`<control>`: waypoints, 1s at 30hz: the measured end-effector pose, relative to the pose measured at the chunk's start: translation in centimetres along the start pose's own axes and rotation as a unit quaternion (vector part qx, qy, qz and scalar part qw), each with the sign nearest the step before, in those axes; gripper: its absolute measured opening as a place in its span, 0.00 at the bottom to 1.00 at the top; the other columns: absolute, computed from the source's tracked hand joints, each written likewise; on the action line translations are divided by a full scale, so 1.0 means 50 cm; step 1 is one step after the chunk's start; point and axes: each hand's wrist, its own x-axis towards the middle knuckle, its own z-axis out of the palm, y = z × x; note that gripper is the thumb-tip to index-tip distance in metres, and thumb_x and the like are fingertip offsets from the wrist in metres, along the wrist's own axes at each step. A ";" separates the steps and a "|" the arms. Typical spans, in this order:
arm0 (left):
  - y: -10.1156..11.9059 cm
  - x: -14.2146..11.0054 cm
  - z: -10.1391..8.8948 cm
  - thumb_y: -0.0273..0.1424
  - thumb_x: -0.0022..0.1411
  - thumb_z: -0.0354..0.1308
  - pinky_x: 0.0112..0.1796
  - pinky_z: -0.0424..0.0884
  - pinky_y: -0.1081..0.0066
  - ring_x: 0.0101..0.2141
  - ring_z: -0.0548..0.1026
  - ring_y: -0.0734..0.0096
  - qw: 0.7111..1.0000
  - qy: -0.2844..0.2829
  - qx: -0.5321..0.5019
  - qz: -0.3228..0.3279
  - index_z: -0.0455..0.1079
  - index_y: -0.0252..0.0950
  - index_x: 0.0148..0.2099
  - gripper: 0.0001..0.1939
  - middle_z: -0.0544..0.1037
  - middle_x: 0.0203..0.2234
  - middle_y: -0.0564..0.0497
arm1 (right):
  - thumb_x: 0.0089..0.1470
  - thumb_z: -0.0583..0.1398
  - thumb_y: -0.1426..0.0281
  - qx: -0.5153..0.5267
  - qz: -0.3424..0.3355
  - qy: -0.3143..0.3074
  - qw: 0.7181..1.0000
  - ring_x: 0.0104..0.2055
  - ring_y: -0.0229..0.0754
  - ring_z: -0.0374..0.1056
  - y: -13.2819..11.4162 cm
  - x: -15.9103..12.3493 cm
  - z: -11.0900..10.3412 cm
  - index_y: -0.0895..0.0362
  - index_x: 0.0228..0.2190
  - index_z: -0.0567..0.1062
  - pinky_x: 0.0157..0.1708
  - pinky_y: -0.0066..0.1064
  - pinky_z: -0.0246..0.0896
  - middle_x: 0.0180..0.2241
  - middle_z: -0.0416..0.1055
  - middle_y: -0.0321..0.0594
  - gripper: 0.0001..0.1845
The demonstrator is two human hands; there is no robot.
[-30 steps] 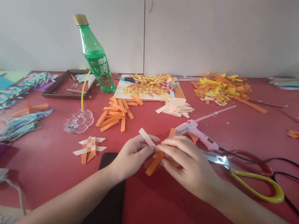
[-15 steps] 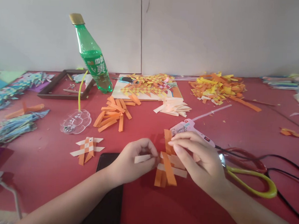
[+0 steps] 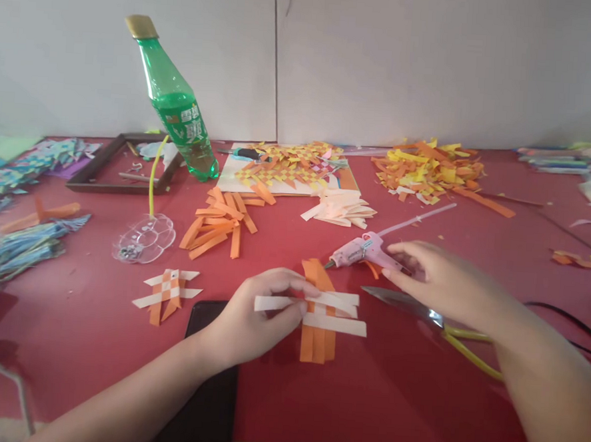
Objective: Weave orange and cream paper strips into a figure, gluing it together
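Holding, left hand [image 3: 264, 312]: checkered weave of flat orange and cream paper strips [image 3: 322, 323] pinched between thumb and fingers, lower centre of the frame.
Right hand [image 3: 430, 272]: fingers curled at the handle of a pink plastic glue gun [image 3: 356, 251], right of centre; full closure cannot be told.
Step in hand: judged as glue being readied for the weave.
Next move: secure handle grip, steady weave judged to be required.
Materials: paper matte, strip tails loose; translucent rod-shaped glue stick [image 3: 418, 220] seated behind the gun.
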 end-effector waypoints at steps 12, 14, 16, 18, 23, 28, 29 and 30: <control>0.009 -0.015 -0.004 0.28 0.59 0.56 0.47 0.72 0.63 0.46 0.76 0.62 0.984 -0.038 0.176 -0.004 0.66 0.39 0.56 0.21 0.76 0.48 0.45 | 0.56 0.54 0.64 -0.018 0.017 0.247 0.969 0.48 0.55 0.65 0.008 0.016 0.006 0.63 0.44 0.71 0.46 0.42 0.60 0.44 0.68 0.62 0.18; 0.014 -0.028 0.003 0.30 0.60 0.56 0.52 0.69 0.56 0.52 0.71 0.56 0.965 -0.057 0.257 0.003 0.62 0.37 0.60 0.25 0.73 0.53 0.42 | 0.54 0.56 0.62 0.002 0.044 0.263 0.964 0.42 0.51 0.66 -0.005 0.012 -0.004 0.61 0.41 0.71 0.43 0.40 0.60 0.40 0.69 0.57 0.17; 0.022 -0.041 0.008 0.34 0.62 0.55 0.52 0.67 0.50 0.54 0.68 0.50 0.939 -0.062 0.338 0.009 0.60 0.35 0.62 0.26 0.71 0.53 0.39 | 0.50 0.59 0.60 0.047 0.087 0.231 0.968 0.36 0.46 0.66 -0.020 0.007 -0.014 0.57 0.36 0.71 0.38 0.37 0.60 0.34 0.70 0.48 0.14; 0.030 -0.052 0.009 0.40 0.63 0.54 0.48 0.70 0.49 0.50 0.70 0.49 0.913 -0.051 0.406 0.005 0.61 0.36 0.61 0.26 0.72 0.50 0.39 | 0.47 0.60 0.59 0.093 0.128 0.166 0.973 0.30 0.43 0.64 -0.035 -0.001 -0.020 0.56 0.30 0.71 0.32 0.35 0.58 0.28 0.69 0.41 0.12; 0.029 -0.059 0.000 0.46 0.62 0.55 0.35 0.74 0.58 0.36 0.73 0.55 0.857 -0.030 0.511 0.066 0.70 0.35 0.51 0.23 0.75 0.38 0.43 | 0.44 0.58 0.64 0.138 0.151 0.065 0.977 0.20 0.37 0.56 -0.060 -0.023 -0.029 0.54 0.18 0.66 0.20 0.30 0.49 0.15 0.59 0.32 0.09; 0.006 -0.049 -0.006 0.38 0.66 0.54 0.53 0.63 0.53 0.52 0.71 0.51 0.799 -0.020 0.548 0.247 0.68 0.33 0.55 0.20 0.76 0.50 0.43 | 0.44 0.56 0.69 0.167 0.107 0.010 0.980 0.21 0.38 0.57 -0.070 -0.024 -0.037 0.53 0.21 0.71 0.23 0.30 0.55 0.16 0.60 0.31 0.04; 0.003 -0.046 -0.006 0.41 0.66 0.53 0.57 0.57 0.51 0.56 0.67 0.51 0.801 -0.024 0.544 0.249 0.66 0.33 0.58 0.23 0.75 0.53 0.43 | 0.44 0.55 0.71 0.177 0.074 -0.015 0.981 0.24 0.39 0.61 -0.068 -0.021 -0.036 0.53 0.24 0.72 0.28 0.31 0.60 0.19 0.64 0.33 0.06; 0.001 -0.043 -0.006 0.45 0.65 0.52 0.60 0.50 0.48 0.59 0.64 0.50 0.806 -0.031 0.538 0.245 0.64 0.33 0.59 0.27 0.73 0.55 0.43 | 0.44 0.53 0.72 0.182 0.042 -0.035 0.982 0.28 0.40 0.65 -0.066 -0.017 -0.034 0.53 0.25 0.72 0.34 0.32 0.62 0.21 0.68 0.34 0.08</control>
